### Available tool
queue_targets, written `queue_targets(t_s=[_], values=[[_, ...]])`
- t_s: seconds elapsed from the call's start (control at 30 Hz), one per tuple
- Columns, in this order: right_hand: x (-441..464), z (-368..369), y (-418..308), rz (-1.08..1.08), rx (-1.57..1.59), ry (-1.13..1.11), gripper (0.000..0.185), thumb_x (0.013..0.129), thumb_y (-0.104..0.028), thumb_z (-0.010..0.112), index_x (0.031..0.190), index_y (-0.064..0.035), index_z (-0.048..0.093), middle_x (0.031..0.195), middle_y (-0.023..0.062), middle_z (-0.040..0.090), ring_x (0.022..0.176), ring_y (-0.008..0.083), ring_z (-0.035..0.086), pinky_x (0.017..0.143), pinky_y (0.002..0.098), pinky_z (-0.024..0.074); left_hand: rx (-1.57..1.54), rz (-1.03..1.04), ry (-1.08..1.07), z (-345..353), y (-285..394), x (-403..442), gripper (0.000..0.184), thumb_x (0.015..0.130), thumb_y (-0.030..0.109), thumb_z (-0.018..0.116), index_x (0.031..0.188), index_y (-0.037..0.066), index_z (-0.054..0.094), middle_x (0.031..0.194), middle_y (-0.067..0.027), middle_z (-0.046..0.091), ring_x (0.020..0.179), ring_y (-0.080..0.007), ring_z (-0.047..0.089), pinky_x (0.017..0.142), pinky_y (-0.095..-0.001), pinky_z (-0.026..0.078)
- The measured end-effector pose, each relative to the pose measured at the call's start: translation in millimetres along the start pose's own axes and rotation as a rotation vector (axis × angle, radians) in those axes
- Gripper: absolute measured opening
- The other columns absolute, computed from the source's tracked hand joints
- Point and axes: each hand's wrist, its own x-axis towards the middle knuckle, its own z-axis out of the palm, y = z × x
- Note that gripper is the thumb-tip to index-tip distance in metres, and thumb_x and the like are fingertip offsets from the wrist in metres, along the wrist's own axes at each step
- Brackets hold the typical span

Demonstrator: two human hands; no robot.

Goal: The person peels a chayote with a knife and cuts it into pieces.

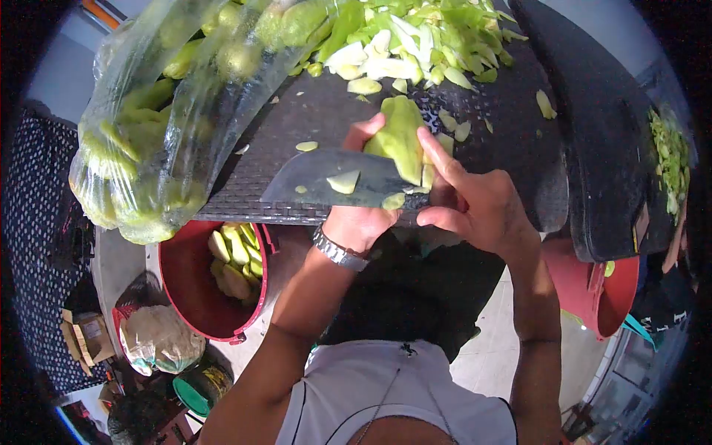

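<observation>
Under the pale green chayote (398,130), my left hand (362,222) with a metal watch at its wrist is closed, the thumb showing on the chayote's left side. Most of its fingers are hidden behind the blade. My right hand (475,196) is closed on the dark handle of a broad knife (311,174), its index finger stretched along the chayote's right side. The blade points left, flat side up, across the front of the chayote. Small pale slices stick to the blade.
A heap of cut green pieces (423,44) lies on the dark woven tabletop (297,122). At left a clear plastic bag (148,163) of whole chayotes overhangs the edge. Below stand a red bucket (185,297) with pieces inside and another red bucket (619,297) at right.
</observation>
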Motion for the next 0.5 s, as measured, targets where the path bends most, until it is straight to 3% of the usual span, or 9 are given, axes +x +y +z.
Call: queue_targets(t_s=[0.23,0.3,0.4,0.5], values=[[7,0,12,-0.04,0.059,-0.042,0.077,0.094,-0.032,0.073,0.159,-0.0112,0.038,0.072,0.0077,0.063,0.057,0.0222,0.058,0.061,0.0314,0.0505,-0.02,-0.008,-0.056,-16,6,-1,0.05,0.099,0.044,0.058,0.13,0.006,0.062,0.116,-0.0124,0.072,0.103,-0.0271,0.071,0.092,-0.0428,0.059],[7,4,18,-0.058,0.109,-0.009,0.075,0.094,-0.037,0.073,0.158,-0.0132,0.041,0.074,0.0088,0.06,0.057,0.0268,0.058,0.062,0.0356,0.0514,-0.038,-0.002,-0.077,-19,6,1,0.05,0.1,0.043,0.059,0.132,0.006,0.061,0.118,-0.0125,0.072,0.106,-0.0272,0.071,0.094,-0.0423,0.058],[9,-2,11,-0.049,0.115,-0.023,0.073,0.096,-0.039,0.07,0.158,-0.0153,0.04,0.076,0.0093,0.059,0.057,0.0291,0.059,0.062,0.0374,0.0518,-0.099,-0.035,-0.141,-19,9,1,0.053,0.101,0.046,0.054,0.133,0.005,0.06,0.118,-0.0149,0.071,0.103,-0.0301,0.071,0.087,-0.0441,0.061],[12,-9,12,-0.005,0.111,-0.049,0.071,0.099,-0.04,0.066,0.159,-0.0148,0.038,0.077,0.0087,0.061,0.057,0.0273,0.06,0.062,0.0363,0.0517,0.078,-0.043,-0.157,-23,10,-4,0.06,0.101,0.051,0.045,0.133,0.002,0.058,0.117,-0.0189,0.071,0.094,-0.0351,0.073,0.071,-0.0475,0.063]])
